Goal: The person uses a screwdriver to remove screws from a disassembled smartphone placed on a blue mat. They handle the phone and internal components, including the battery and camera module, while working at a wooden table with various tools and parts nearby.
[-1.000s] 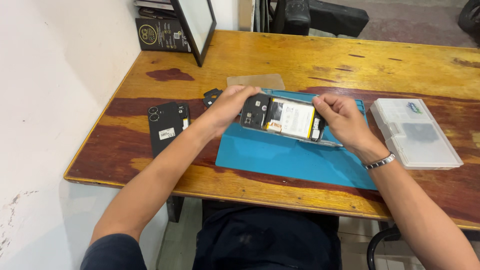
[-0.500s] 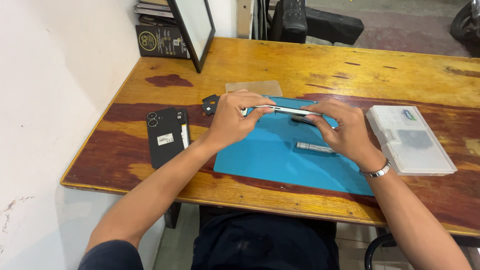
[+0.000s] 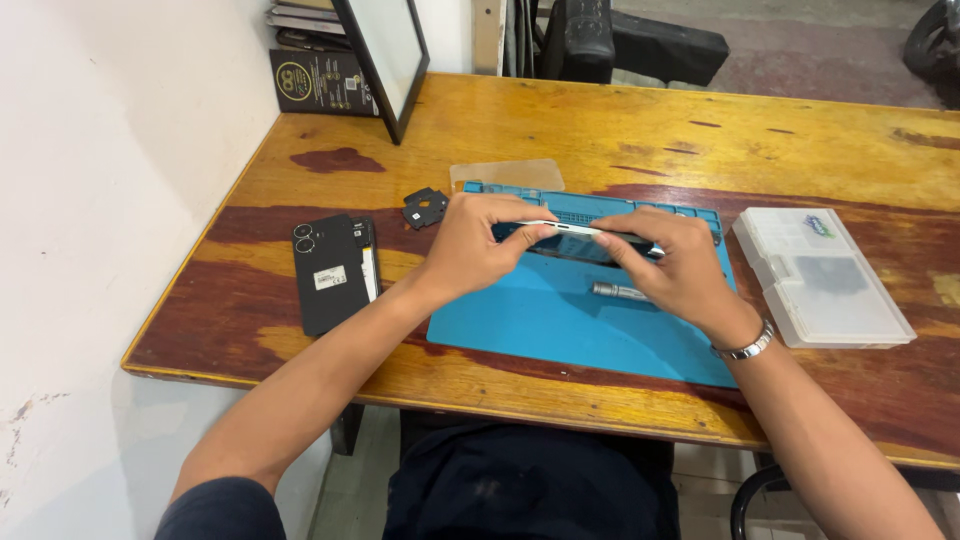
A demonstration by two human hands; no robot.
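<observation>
Change: the phone (image 3: 572,236), open side up 1 s ago, had been tipped on edge, so only its thin side faced the camera.
Meaning: probably a check of the frame seam.
Phone: above the blue mat (image 3: 560,320), off the bench (image 3: 620,130).
Left hand (image 3: 478,245): fingers gripping the phone's left end.
Right hand (image 3: 672,268): fingers gripping its right end, wrist low.
Nearby: back cover (image 3: 330,272), driver (image 3: 620,291).

Bare mat (image 3: 560,320) near; screwdriver (image 3: 620,292) beneath hands.
</observation>
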